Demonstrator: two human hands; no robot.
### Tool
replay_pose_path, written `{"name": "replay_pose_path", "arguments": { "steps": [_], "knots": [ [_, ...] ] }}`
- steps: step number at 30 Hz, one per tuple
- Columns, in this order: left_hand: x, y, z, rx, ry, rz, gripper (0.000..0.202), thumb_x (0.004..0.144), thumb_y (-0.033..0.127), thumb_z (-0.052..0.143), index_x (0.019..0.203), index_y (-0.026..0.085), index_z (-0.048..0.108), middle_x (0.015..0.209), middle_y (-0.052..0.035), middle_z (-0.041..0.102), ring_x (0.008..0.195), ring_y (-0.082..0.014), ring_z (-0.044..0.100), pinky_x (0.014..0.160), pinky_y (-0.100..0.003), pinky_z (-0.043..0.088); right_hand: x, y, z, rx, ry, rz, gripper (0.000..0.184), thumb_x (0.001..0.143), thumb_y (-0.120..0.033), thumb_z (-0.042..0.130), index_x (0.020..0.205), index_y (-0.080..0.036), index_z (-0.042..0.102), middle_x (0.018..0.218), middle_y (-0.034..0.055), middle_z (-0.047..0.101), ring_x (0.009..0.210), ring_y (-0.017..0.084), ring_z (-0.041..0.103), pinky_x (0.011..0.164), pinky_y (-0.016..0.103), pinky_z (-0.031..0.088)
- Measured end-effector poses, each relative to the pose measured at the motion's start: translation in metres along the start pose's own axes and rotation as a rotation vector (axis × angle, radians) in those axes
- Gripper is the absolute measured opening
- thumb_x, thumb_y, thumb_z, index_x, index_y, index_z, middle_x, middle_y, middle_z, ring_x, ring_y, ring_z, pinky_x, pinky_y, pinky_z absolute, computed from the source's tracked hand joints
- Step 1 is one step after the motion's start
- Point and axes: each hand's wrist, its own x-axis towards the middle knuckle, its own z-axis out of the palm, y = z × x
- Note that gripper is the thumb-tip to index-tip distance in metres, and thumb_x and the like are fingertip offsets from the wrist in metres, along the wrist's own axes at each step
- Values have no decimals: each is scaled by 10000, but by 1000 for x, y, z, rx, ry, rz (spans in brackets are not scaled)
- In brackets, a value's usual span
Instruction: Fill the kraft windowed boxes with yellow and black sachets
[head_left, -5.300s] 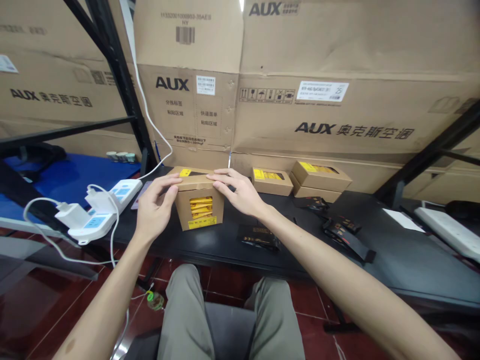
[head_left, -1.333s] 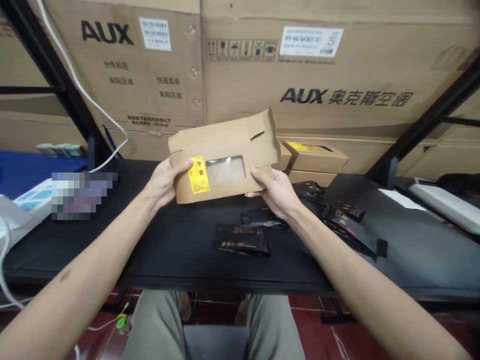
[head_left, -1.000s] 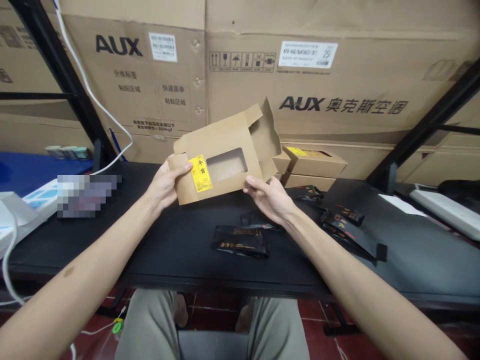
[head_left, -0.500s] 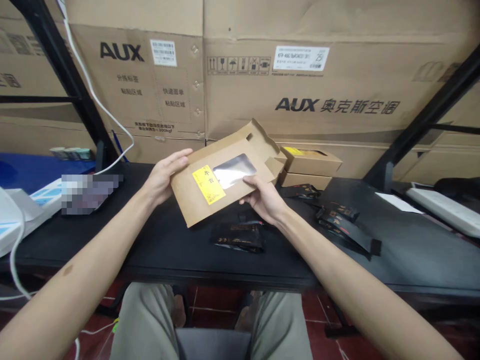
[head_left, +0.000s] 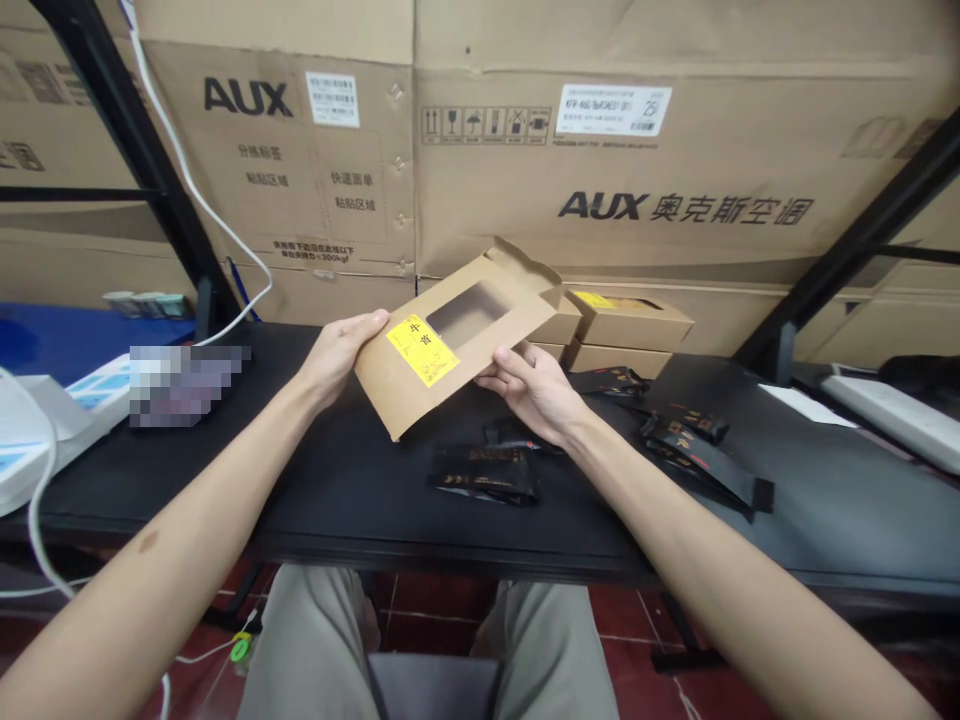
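Note:
Between my two hands a brown kraft window box [head_left: 375,378] is held tilted above the black table, its flaps loose at the far right end. A yellow label [head_left: 422,350] is stuck on its face beside a clear window. My left hand [head_left: 339,352] grips the left end, thumb on top. My right hand [head_left: 534,390] pinches the near right edge, thumb on the face and fingers underneath. Below the box lie black pouches [head_left: 486,474] with small orange print.
Behind the box stand more kraft boxes [head_left: 630,328], some stacked. Several black packets [head_left: 694,455] lie on the right of the black table [head_left: 337,500]. A white power strip [head_left: 892,420] is at far right. Large AUX cartons [head_left: 495,190] line the back; black metal legs [head_left: 847,220] slant at both sides.
The box has been tipped, and its window now looks dark instead of shiny. My right thumb has slid from the window to the box's near edge. My left hand keeps its grip.

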Motion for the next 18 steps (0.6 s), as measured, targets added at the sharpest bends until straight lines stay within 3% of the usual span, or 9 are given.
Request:
{"name": "replay_pose_path", "arguments": {
  "steps": [4, 10, 14, 16, 18],
  "knots": [
    [-1, 0, 0, -4, 29, 6, 487, 758, 655, 794, 871, 181, 800, 965, -103, 821, 940, -279, 759, 849, -369, 601, 2, 2, -2, -144, 87, -16, 618, 653, -514, 921, 1106, -233, 606, 1071, 50, 722, 789, 127, 657, 672, 268, 608],
    [-3, 1, 3, 51, -77, 34, 509, 762, 671, 786, 907, 184, 816, 1011, -116, 826, 1031, -310, 752, 923, -399, 592, 11, 11, -13, -447, 248, -114, 820, 719, -708, 797, 1293, -171, 565, 970, 79, 701, 823, 175, 660, 622, 279, 581],
    [-4, -2, 5, 118, -162, 52, 517, 827, 655, 726, 1028, 188, 822, 1139, -118, 814, 1195, -337, 702, 1022, -437, 556, 17, 17, -22, -587, 325, -247, 1033, 775, -706, 747, 1559, -168, 344, 1167, 131, 700, 864, 194, 669, 769, 354, 618],
    [-4, -3, 7, 136, -169, 46, 519, 881, 621, 673, 1139, 189, 799, 1241, -116, 788, 1271, -342, 667, 1071, -465, 533, 16, 17, -23, -661, 307, -331, 982, 819, -651, 729, 1581, -204, 299, 1354, 168, 644, 976, 224, 682, 901, 420, 620],
    [-5, -3, 9, 135, -160, 36, 520, 922, 576, 631, 1250, 193, 759, 1352, -110, 743, 1338, -344, 627, 1123, -495, 500, 14, 15, -23, -755, 227, -408, 848, 859, -562, 701, 1552, -227, 345, 1486, 180, 560, 1136, 266, 661, 1016, 486, 592]
  ]
}}
